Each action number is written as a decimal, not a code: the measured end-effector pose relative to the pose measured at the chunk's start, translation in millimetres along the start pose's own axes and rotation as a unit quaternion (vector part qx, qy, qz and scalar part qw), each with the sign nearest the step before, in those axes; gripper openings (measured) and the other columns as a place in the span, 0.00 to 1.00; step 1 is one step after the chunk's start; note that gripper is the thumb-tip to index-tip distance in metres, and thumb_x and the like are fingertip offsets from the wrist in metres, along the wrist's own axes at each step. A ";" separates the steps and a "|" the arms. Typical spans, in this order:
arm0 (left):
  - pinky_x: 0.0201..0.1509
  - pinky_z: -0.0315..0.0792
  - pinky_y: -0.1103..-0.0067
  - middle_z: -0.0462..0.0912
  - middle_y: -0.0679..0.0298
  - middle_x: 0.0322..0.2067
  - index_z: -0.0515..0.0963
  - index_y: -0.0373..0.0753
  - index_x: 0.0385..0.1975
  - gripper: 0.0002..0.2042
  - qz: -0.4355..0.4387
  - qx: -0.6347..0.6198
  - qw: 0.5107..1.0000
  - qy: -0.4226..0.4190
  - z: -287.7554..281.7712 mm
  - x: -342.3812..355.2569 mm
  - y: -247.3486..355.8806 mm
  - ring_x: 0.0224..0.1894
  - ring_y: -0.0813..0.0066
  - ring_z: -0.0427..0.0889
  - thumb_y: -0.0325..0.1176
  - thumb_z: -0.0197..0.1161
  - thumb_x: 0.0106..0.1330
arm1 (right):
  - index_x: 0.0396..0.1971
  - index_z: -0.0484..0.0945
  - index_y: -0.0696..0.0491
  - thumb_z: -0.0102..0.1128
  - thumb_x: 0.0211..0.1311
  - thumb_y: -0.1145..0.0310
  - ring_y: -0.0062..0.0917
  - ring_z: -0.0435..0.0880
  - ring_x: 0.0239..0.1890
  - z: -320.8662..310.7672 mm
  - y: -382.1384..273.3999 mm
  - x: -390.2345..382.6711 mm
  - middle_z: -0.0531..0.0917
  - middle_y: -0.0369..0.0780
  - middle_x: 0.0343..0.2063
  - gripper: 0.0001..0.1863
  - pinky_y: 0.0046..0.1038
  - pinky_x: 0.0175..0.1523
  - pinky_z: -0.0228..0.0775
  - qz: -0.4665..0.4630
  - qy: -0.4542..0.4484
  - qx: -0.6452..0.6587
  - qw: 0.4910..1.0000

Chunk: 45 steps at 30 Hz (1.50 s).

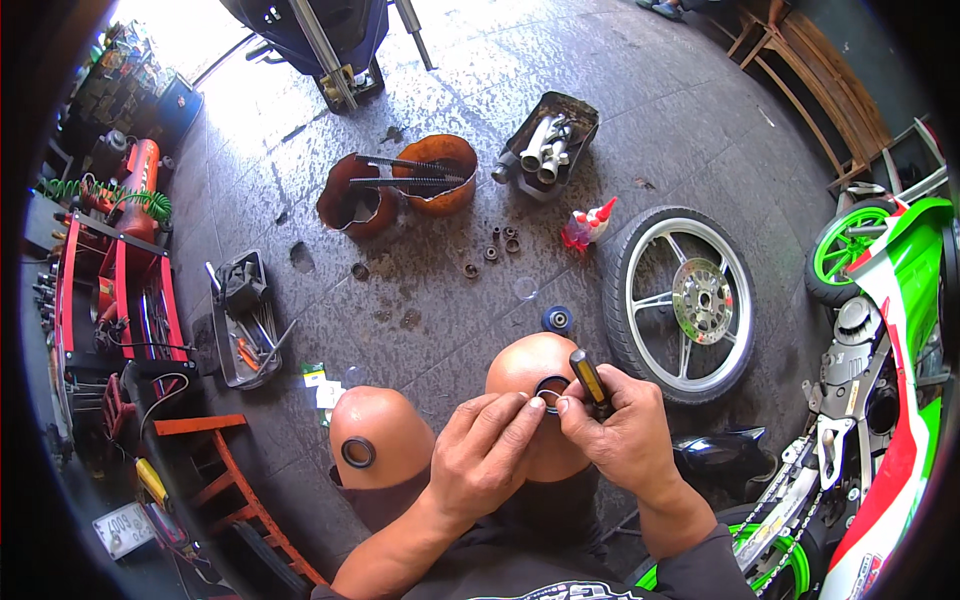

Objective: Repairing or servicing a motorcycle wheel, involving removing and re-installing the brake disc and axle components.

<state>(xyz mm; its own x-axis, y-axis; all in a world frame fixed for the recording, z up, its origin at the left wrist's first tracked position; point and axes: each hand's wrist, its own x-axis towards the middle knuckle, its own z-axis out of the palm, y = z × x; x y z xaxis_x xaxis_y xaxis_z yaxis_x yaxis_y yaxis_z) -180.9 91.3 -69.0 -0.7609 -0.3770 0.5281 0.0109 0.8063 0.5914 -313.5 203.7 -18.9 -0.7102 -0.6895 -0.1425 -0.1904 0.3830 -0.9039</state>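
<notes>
Fingertips (537, 403) of both hands pinch one small dark ring seal (551, 392), held just above my right knee (530, 365). I take that knee as the landmark. My left hand (487, 452) is closed on the near-left edge of the seal, thumb and forefinger doing the grip, other fingers curled. My right hand (625, 432) pinches the seal's right edge and also clamps a yellow-and-black tool handle (590, 382) in the same fist, the handle sticking up and away from the knee. I can't tell whether the seal touches the knee skin or hangs just off it.

Left of the knee is my left knee (382, 432), with a second black ring seal (358, 452) lying flat on it. Just beyond the landmark knee, on the floor, sits a small blue round part (558, 319). Right of the knee lies a motorcycle wheel (684, 302), flat on the concrete, brake disc up. Farther beyond the knee: loose small bushings (497, 250), a red-capped squeeze bottle (590, 224), two rusty orange pots (400, 185) with long springs across them, and a dark tray (585, 115) of metal tubes. Far left of the knee, a grey tray (260, 265) of hand tools and a red tool cart (167, 300). Far right, a green, white and red motorcycle (900, 350).
</notes>
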 end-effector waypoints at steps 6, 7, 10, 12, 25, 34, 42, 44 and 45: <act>0.43 0.80 0.70 0.83 0.55 0.41 0.82 0.33 0.39 0.16 0.007 0.021 1.000 -0.007 -1.4 4.6 -3.0 0.41 0.57 0.83 0.20 0.71 0.48 | 0.31 0.78 0.58 0.68 0.60 0.70 0.09 0.73 0.22 7.6 7.9 -4.8 0.81 0.33 0.20 0.09 0.18 0.27 0.65 -0.024 0.019 0.006 1.000; 0.44 0.80 0.69 0.83 0.56 0.41 0.82 0.32 0.38 0.15 0.021 0.033 0.999 -0.009 -2.2 6.1 -4.2 0.42 0.56 0.83 0.21 0.72 0.48 | 0.32 0.77 0.57 0.67 0.61 0.70 0.09 0.71 0.21 8.3 10.5 -6.4 0.80 0.32 0.21 0.08 0.17 0.26 0.64 -0.022 0.027 0.030 0.999; 0.50 0.79 0.65 0.82 0.54 0.44 0.82 0.30 0.38 0.16 0.080 0.064 0.994 -0.035 -4.5 11.2 -7.9 0.48 0.56 0.81 0.27 0.65 0.48 | 0.33 0.75 0.55 0.64 0.65 0.69 0.09 0.69 0.21 6.3 20.1 -10.7 0.78 0.31 0.23 0.08 0.16 0.25 0.62 -0.025 0.052 0.088 0.994; 0.50 0.78 0.65 0.82 0.54 0.44 0.82 0.30 0.37 0.15 0.100 0.066 0.992 -0.038 -5.7 14.0 -8.7 0.49 0.57 0.81 0.27 0.65 0.48 | 0.35 0.72 0.55 0.56 0.71 0.66 0.13 0.70 0.20 1.5 26.8 -14.8 0.76 0.36 0.25 0.08 0.17 0.24 0.61 -0.010 0.080 0.276 0.958; 0.49 0.79 0.69 0.82 0.57 0.42 0.82 0.32 0.36 0.14 0.187 0.119 0.969 -0.111 -13.3 28.0 -10.3 0.47 0.62 0.82 0.29 0.63 0.49 | 0.46 0.64 0.55 0.54 0.72 0.66 0.32 0.87 0.32 -7.0 28.9 -45.1 0.82 0.48 0.34 0.12 0.31 0.37 0.85 0.060 0.099 0.407 0.906; 0.44 0.80 0.71 0.83 0.57 0.38 0.82 0.31 0.36 0.15 0.187 0.071 0.977 -0.077 -7.4 28.2 -11.4 0.41 0.62 0.83 0.24 0.66 0.45 | 0.47 0.62 0.56 0.57 0.65 0.84 0.31 0.84 0.48 17.2 39.4 -43.5 0.81 0.49 0.43 0.17 0.29 0.55 0.77 -0.172 0.117 0.235 0.950; 0.44 0.81 0.71 0.82 0.57 0.38 0.82 0.30 0.36 0.16 0.190 0.066 0.976 -0.084 -9.1 30.4 -11.3 0.42 0.61 0.83 0.24 0.66 0.43 | 0.45 0.64 0.58 0.60 0.64 0.84 0.31 0.86 0.46 21.0 42.0 -38.8 0.83 0.49 0.41 0.16 0.29 0.51 0.79 -0.197 0.123 0.198 0.952; 0.44 0.81 0.71 0.82 0.57 0.38 0.82 0.30 0.36 0.16 0.190 0.064 0.976 -0.083 -9.0 30.8 -10.8 0.42 0.61 0.83 0.24 0.66 0.43 | 0.44 0.65 0.57 0.61 0.63 0.84 0.31 0.86 0.45 20.5 41.6 -37.7 0.84 0.49 0.40 0.15 0.29 0.50 0.80 -0.195 0.127 0.174 0.957; 0.44 0.81 0.71 0.82 0.57 0.38 0.82 0.30 0.36 0.16 0.191 0.063 0.976 -0.084 -9.0 30.9 -10.6 0.42 0.61 0.83 0.24 0.66 0.43 | 0.44 0.65 0.57 0.62 0.63 0.83 0.31 0.87 0.43 20.3 41.5 -37.2 0.84 0.49 0.39 0.15 0.29 0.49 0.80 -0.205 0.130 0.157 0.957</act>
<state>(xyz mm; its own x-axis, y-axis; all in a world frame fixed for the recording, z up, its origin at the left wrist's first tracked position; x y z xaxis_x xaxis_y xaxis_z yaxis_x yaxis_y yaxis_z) -198.7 67.0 -53.5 -0.8132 0.0333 0.5811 0.2419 0.9274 0.2854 -281.3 232.8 -59.3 -0.7726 -0.5495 0.3180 -0.3043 -0.1190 -0.9451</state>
